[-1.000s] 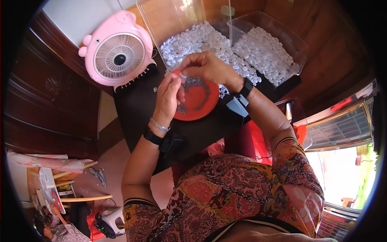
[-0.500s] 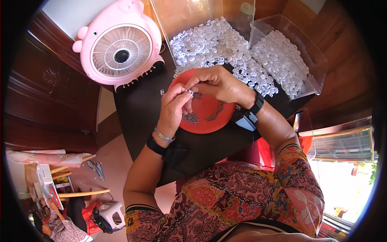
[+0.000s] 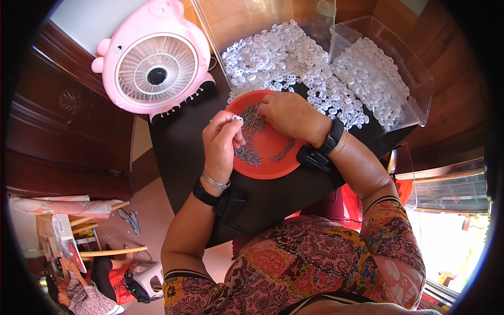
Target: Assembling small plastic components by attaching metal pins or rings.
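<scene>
My left hand point(image 3: 220, 142) is over the left rim of a red round dish point(image 3: 268, 170). Its thumb and forefinger pinch a small white plastic piece with holes point(image 3: 238, 118). Over the far side of the dish is my right hand point(image 3: 291, 115), its fingers bent down at the edge of a heap of thin grey metal pins point(image 3: 252, 114). Those fingertips are partly hidden, and whatever they grip does not show. More pins point(image 3: 248, 155) lie along the dish's near left side, and a smaller group point(image 3: 283, 151) at its right.
Behind the dish, many white pieces point(image 3: 262, 55) spill from a clear box onto the dark table point(image 3: 273, 194). A second clear box point(image 3: 370, 79) of white pieces stands right. A pink pig-shaped fan point(image 3: 157, 76) is at the far left. Another person point(image 3: 92, 299) sits lower left.
My right hand has left the white piece at my left fingertips and turned down to the pins in the dish. My left hand has shifted slightly left, still pinching the piece.
</scene>
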A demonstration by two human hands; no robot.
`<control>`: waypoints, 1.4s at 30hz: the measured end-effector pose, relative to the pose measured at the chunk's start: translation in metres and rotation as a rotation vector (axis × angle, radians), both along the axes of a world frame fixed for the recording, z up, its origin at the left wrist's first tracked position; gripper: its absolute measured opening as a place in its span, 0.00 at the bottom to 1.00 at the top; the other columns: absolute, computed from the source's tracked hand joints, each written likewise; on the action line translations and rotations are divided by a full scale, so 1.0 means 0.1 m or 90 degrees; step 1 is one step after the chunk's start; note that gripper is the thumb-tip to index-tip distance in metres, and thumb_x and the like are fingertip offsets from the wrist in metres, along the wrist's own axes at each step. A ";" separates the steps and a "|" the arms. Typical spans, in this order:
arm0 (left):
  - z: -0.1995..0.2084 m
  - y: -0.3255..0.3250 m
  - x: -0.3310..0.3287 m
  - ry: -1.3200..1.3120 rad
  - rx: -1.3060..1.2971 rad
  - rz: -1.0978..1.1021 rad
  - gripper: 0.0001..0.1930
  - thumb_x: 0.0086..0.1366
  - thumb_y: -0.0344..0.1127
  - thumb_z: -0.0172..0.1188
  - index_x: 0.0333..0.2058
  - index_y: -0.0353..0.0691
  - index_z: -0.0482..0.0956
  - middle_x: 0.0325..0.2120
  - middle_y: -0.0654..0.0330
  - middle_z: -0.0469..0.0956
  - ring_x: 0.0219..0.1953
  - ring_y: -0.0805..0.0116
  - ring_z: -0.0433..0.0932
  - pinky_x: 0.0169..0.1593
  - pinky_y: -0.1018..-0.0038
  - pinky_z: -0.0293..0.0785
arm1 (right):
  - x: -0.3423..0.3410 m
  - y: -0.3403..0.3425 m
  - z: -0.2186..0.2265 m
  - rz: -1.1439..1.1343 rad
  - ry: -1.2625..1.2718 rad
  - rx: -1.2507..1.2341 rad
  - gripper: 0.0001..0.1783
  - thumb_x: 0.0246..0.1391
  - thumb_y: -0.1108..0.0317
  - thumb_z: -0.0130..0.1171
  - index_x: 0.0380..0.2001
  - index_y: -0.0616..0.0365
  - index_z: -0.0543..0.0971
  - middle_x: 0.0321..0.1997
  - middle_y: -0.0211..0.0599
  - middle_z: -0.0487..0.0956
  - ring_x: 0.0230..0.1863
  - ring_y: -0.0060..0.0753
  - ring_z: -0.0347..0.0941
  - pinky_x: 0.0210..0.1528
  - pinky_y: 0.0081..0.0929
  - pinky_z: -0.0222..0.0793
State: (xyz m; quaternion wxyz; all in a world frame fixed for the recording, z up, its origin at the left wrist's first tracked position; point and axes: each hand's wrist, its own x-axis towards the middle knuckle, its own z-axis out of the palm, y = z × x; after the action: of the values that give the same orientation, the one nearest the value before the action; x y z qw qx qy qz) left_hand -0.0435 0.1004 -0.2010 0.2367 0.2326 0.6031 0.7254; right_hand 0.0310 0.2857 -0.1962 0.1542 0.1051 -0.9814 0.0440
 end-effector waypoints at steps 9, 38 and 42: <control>-0.02 0.01 0.03 -0.009 0.009 0.006 0.05 0.60 0.31 0.55 0.27 0.38 0.74 0.15 0.66 0.70 0.16 0.80 0.68 0.22 0.84 0.60 | -0.03 0.03 -0.06 -0.040 -0.040 0.005 0.07 0.51 0.66 0.53 0.27 0.56 0.77 0.29 0.38 0.76 0.33 0.42 0.76 0.36 0.37 0.71; 0.07 -0.01 0.18 0.016 0.025 -0.032 0.10 0.66 0.37 0.47 0.30 0.38 0.72 0.19 0.65 0.69 0.19 0.78 0.67 0.25 0.83 0.61 | 0.05 -0.31 0.20 0.163 -0.142 -0.999 0.08 0.61 0.67 0.53 0.30 0.59 0.75 0.26 0.23 0.73 0.29 0.13 0.68 0.31 0.13 0.64; 0.04 0.00 0.19 0.015 0.031 -0.040 0.10 0.66 0.37 0.47 0.30 0.38 0.72 0.19 0.65 0.70 0.20 0.78 0.68 0.25 0.83 0.61 | 0.03 -0.26 0.11 0.147 -0.085 -0.868 0.09 0.61 0.66 0.54 0.30 0.60 0.75 0.27 0.24 0.74 0.30 0.13 0.67 0.33 0.14 0.65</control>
State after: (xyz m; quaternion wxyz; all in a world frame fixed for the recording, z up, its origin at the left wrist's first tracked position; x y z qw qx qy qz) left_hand -0.0245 0.1009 -0.1967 0.2464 0.2657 0.5804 0.7293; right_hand 0.0339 0.2596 -0.1855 0.1197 0.0854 -0.7248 0.6731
